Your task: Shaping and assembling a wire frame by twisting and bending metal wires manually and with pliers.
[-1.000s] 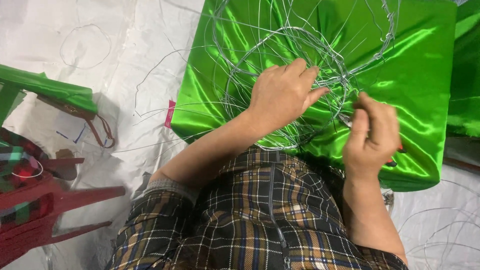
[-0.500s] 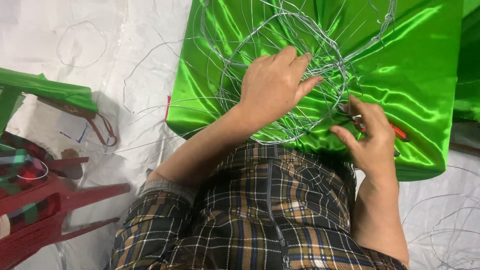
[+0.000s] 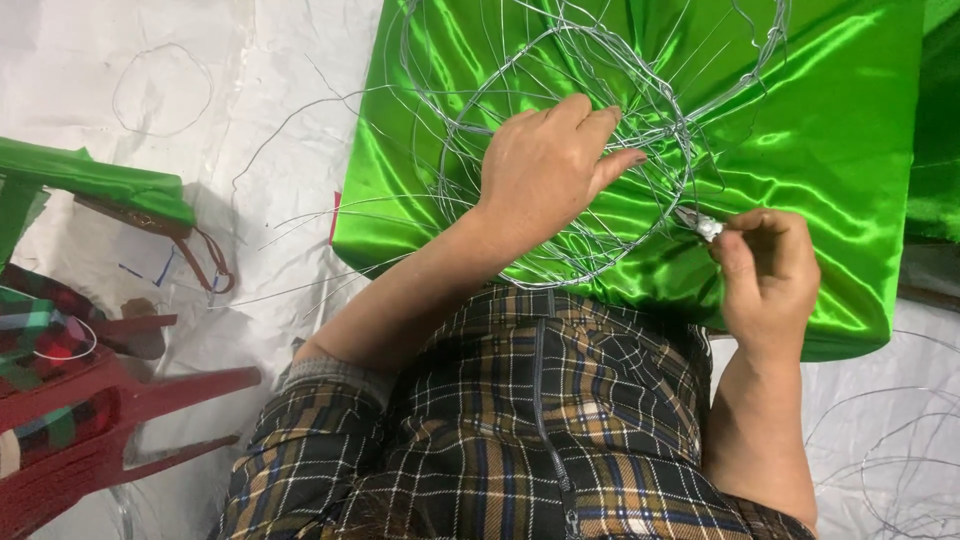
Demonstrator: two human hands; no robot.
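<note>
Pinched in right hand [image 3: 765, 265] — pliers [image 3: 697, 225] at wire frame's [image 3: 570, 150] edge.

My left hand [image 3: 545, 165] lies on the wire frame [image 3: 570, 150] in the upper middle of the frame. The wire frame rests on the cloth [image 3: 800, 130]. My right hand [image 3: 765, 275] is at the right, holding pliers [image 3: 700, 225] against the wire. A stool [image 3: 90, 420] stands at the lower left.

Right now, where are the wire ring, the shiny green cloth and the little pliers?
wire ring [image 3: 470, 105], head view, its left curve.
green cloth [image 3: 840, 130], head view, smooth right part.
pliers [image 3: 700, 225], head view, metal tip.
</note>
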